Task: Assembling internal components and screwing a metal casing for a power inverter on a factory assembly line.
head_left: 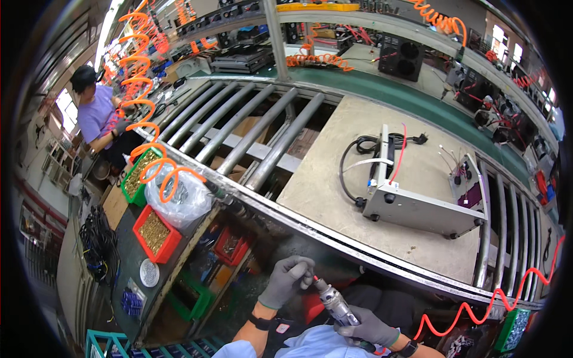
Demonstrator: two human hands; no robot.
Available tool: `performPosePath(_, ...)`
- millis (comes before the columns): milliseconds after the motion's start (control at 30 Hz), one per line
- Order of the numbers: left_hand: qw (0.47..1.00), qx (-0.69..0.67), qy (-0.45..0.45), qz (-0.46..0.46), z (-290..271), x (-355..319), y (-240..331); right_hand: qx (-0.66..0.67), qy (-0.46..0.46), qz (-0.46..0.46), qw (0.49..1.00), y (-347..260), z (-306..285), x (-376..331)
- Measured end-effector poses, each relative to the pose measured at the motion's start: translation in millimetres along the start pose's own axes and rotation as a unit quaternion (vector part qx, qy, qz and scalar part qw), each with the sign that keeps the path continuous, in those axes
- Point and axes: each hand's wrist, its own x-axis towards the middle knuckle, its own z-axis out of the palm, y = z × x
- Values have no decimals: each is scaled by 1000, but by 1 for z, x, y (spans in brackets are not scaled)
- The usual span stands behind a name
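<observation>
My right hand (371, 329), in a grey glove, is wrapped round a silver air screwdriver (335, 305) that points up and to the left. My left hand (287, 280), gloved too, is closed in a pinch right beside the driver's tip. What its fingers hold there is too small to make out; a bit of red shows at the tip. Beyond my hands, an open grey metal chassis (418, 209) stands on a beige board (316, 179). A coiled black power cord (365, 143) and a red wire (401, 155) are at its left end; loose wires stick up at its right.
Metal rollers (256, 128) flank the board. To the left are a green bin (140, 179) and a red bin (156, 235) of brass-coloured small parts, plus a clear plastic bag (179, 194). Orange coiled hoses (137, 71) hang there. A co-worker (98, 113) stands far left.
</observation>
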Motion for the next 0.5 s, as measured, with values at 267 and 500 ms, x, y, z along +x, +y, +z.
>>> performPosePath(267, 991, 64, 115, -11, 24, -6, 9, -244, 200, -168, 934, -4, 32, 6)
performPosePath(500, 797, 520, 208, 227, -56, 5, 93, -151, 258, -116, 947, -5, 27, -5)
